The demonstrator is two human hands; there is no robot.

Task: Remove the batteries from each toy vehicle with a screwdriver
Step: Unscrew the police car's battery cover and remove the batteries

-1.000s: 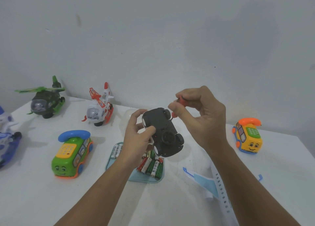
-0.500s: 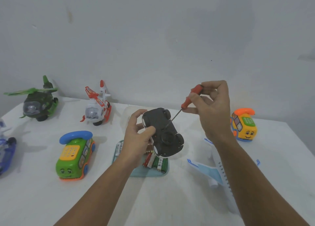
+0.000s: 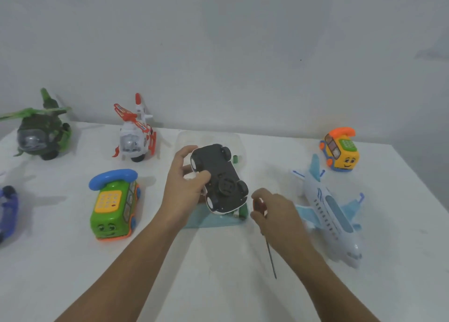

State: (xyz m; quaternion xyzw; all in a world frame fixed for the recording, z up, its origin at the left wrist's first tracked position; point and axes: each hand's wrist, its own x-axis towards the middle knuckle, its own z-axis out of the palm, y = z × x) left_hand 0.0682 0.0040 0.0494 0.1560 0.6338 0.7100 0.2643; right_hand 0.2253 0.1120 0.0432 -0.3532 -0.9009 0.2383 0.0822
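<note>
I see a plain, matte, pale grey wall filling the upper half of my view, marked by faint smudges and darker patches. A white table butts against it, its right edge showing. The light is soft and even, the shadows weak.

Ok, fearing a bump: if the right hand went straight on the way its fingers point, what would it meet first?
Likely the batteries at the right corner of the blue tray, just beside the right hand. The toy car in the left hand hangs over them; depth is unclear, so maybe that first.
</note>
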